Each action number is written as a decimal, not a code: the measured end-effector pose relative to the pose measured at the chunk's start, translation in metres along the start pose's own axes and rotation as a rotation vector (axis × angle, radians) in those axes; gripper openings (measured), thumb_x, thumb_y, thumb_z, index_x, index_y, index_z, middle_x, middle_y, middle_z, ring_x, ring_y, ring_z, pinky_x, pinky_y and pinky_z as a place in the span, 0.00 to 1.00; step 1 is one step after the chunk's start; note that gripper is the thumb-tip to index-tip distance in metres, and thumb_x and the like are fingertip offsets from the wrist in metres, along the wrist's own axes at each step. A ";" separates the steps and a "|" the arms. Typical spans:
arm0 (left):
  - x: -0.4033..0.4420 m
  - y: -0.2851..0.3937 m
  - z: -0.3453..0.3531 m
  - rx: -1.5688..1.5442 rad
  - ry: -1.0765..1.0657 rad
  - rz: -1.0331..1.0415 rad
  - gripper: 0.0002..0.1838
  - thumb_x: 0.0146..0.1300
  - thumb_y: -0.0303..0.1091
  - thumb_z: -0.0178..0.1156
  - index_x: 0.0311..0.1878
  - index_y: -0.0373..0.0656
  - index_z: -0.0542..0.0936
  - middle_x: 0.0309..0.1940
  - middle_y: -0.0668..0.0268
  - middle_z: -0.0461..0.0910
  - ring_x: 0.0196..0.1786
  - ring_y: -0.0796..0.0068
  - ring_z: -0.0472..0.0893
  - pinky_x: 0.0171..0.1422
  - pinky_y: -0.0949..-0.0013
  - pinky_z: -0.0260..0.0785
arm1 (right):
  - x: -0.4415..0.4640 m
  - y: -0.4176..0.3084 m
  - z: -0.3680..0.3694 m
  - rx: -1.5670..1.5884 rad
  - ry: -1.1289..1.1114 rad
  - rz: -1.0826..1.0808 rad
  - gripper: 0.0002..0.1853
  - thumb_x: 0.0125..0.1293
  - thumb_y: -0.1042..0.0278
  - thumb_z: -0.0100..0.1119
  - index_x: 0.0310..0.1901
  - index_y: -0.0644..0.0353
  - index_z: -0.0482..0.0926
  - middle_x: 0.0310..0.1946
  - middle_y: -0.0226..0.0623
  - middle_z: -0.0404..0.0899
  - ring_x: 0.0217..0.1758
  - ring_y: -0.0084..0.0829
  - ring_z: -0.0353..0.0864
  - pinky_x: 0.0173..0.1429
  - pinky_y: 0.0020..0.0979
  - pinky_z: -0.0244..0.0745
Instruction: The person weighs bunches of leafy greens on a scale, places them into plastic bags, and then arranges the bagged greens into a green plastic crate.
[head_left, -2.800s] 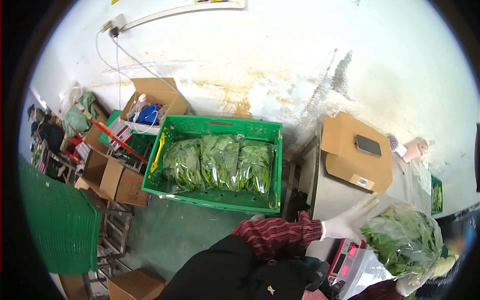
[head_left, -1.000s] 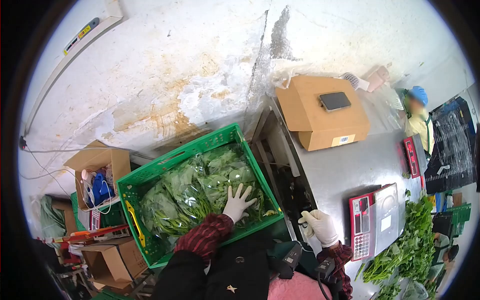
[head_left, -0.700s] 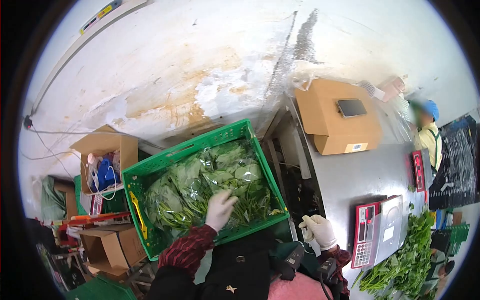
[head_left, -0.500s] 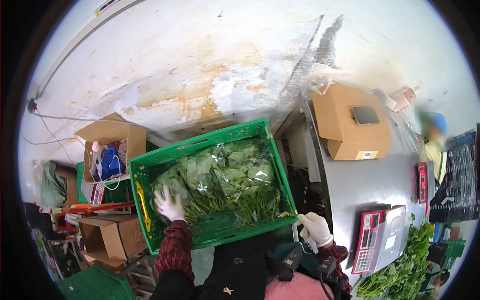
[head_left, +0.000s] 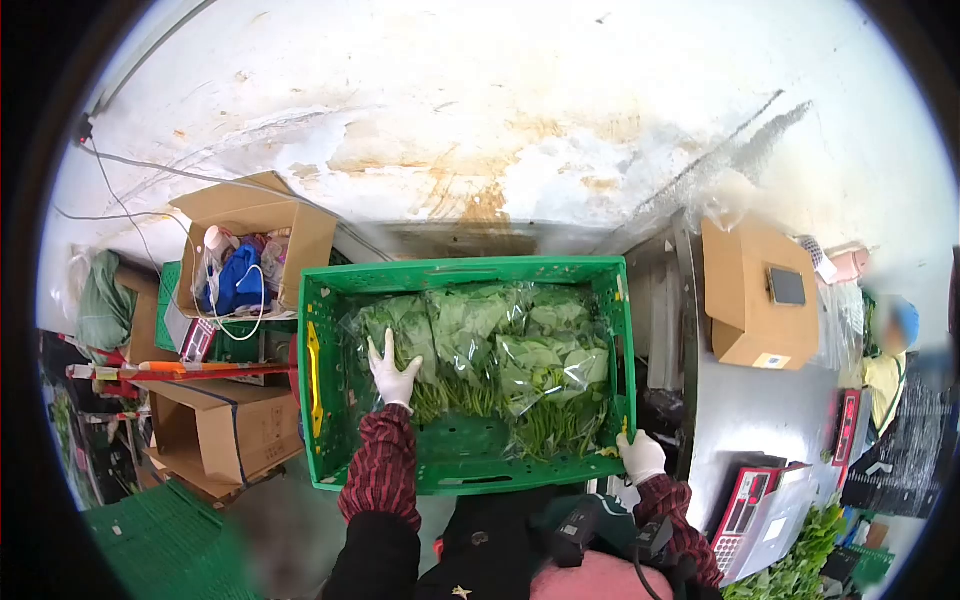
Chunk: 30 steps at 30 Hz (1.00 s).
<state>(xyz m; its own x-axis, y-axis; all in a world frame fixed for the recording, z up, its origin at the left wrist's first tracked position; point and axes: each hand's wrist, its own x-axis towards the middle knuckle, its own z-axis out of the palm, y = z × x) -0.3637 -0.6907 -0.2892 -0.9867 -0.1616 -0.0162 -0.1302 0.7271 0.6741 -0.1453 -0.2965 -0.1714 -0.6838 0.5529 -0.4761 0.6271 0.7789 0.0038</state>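
Note:
In the head view a green plastic crate (head_left: 470, 476) holds several clear bags of leafy greens (head_left: 480, 330), stems toward me. My left hand (head_left: 395, 378), in a white glove, reaches over the near side into the crate. Its fingers are spread over the leftmost bag (head_left: 405, 325). My right hand (head_left: 642, 458), also gloved, is closed at the crate's near right corner; its fingertips are partly hidden there.
To the right, a metal table (head_left: 740, 410) carries a cardboard box (head_left: 750, 290) with a phone (head_left: 787, 286), red scales (head_left: 745, 510) and loose greens (head_left: 800, 560). Open boxes (head_left: 265, 450) stand left. A person (head_left: 885, 380) is at the far right.
The crate has gone from tilted to nearly level in view, as the view also shifted. My left hand has moved right, onto the leftmost bag. My right hand remains at the near right corner.

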 end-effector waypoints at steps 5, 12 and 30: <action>0.004 -0.022 -0.012 -0.006 -0.030 -0.023 0.49 0.41 0.37 0.74 0.69 0.62 0.61 0.71 0.46 0.47 0.71 0.47 0.54 0.71 0.58 0.51 | -0.004 -0.059 -0.047 0.193 0.378 -0.245 0.30 0.60 0.54 0.59 0.59 0.62 0.63 0.30 0.48 0.78 0.28 0.47 0.80 0.31 0.42 0.74; 0.002 -0.032 -0.042 -0.123 0.147 -0.141 0.41 0.42 0.17 0.67 0.63 0.54 0.71 0.65 0.48 0.63 0.67 0.56 0.63 0.69 0.64 0.56 | 0.070 -0.146 -0.038 -0.005 0.228 -0.461 0.55 0.51 0.50 0.68 0.71 0.60 0.40 0.25 0.42 0.75 0.24 0.40 0.77 0.28 0.38 0.73; 0.010 -0.002 -0.017 -0.070 0.096 -0.036 0.38 0.52 0.46 0.66 0.68 0.61 0.64 0.73 0.50 0.42 0.73 0.41 0.43 0.73 0.47 0.43 | -0.010 -0.100 -0.066 0.220 0.283 -0.941 0.11 0.54 0.61 0.63 0.27 0.58 0.72 0.21 0.39 0.71 0.25 0.42 0.74 0.29 0.38 0.70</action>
<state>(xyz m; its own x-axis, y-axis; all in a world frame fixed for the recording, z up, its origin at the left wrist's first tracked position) -0.3711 -0.7051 -0.2777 -0.9673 -0.2521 0.0275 -0.1547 0.6723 0.7240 -0.2255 -0.3607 -0.1089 -0.9820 -0.1870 0.0245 -0.1784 0.8788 -0.4426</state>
